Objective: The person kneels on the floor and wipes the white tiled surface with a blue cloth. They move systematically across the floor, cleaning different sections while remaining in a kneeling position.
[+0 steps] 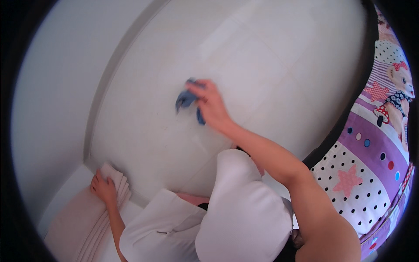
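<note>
My right hand [212, 104] is stretched out in front of me, closed around a crumpled blue cloth [187, 98] whose loose ends hang from the fingers. It is over the pale tiled floor [157, 98], slightly blurred; whether the cloth touches the tiles I cannot tell. Small dark specks lie on the floor to the lower left of the cloth. At the lower left, my left hand [104, 188] grips the lower end of a pleated pale pink curtain [81, 219], with its folds bunched beside the fingers.
A white wall [59, 82] with a grey skirting [108, 72] curves along the left and meets a corner near the curtain. On the right stands a bed with a dark edge [353, 98] and a patterned purple and white bedspread [370, 144]. My clothed knees are below.
</note>
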Demonstrator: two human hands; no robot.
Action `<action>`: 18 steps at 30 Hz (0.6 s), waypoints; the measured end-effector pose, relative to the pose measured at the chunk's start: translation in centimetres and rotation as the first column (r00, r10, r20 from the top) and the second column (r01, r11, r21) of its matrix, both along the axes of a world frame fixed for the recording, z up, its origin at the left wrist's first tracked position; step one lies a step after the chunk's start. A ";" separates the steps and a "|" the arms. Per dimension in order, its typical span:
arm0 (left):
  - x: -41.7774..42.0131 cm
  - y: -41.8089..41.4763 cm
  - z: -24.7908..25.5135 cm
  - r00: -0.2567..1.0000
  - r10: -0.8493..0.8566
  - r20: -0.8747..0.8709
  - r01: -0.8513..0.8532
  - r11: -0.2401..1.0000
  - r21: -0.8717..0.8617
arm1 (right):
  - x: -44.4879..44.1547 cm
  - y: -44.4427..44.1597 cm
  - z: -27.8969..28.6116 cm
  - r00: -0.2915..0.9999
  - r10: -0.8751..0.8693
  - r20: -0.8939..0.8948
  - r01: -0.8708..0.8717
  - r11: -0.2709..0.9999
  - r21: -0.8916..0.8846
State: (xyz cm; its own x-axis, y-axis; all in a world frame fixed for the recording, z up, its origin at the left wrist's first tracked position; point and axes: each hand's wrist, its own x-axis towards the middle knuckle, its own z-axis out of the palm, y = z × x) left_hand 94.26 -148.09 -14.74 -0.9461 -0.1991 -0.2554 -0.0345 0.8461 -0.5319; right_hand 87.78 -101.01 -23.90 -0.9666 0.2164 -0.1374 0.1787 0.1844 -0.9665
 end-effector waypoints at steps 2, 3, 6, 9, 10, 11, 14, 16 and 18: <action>0.6 0.1 -0.2 1.000 0.001 -0.004 -0.001 1.000 -0.006 | -2.2 6.0 -0.2 0.973 -0.225 -0.040 0.227 0.972 0.062; 0.5 0.3 0.0 1.000 -0.004 -0.013 0.004 1.000 -0.005 | -3.1 9.9 -1.1 0.928 -0.355 -0.114 0.368 0.922 0.121; -1.6 -0.2 0.2 0.998 -0.026 -0.061 0.027 0.999 0.027 | -5.4 22.6 -2.1 0.661 -0.745 -0.089 0.741 0.629 0.236; -3.1 0.4 -0.1 0.999 -0.016 -0.047 0.018 0.999 0.044 | -4.0 36.0 -2.8 0.460 -0.851 -0.253 0.825 0.304 0.476; -3.4 0.3 -0.4 0.999 -0.012 -0.040 0.014 0.999 0.040 | -4.0 38.8 -3.6 0.256 -0.935 -0.247 0.796 0.059 0.602; -3.5 -0.1 0.0 1.000 -0.003 -0.030 0.004 1.000 0.019 | -4.2 39.7 -3.5 0.169 -0.977 -0.128 0.791 0.058 0.609; -3.5 0.3 0.7 1.000 0.021 0.012 -0.022 1.000 0.021 | -4.9 42.6 -4.8 0.303 -0.952 -0.048 0.490 0.112 0.864; -3.5 0.7 1.0 0.999 0.038 0.029 -0.039 0.999 0.011 | -6.5 43.6 -6.0 0.459 -0.871 -0.176 0.355 -0.003 0.935; -3.9 1.3 1.3 0.996 0.068 0.052 -0.068 0.998 0.001 | -9.1 43.9 -6.5 0.542 -0.820 -0.182 0.376 0.043 0.926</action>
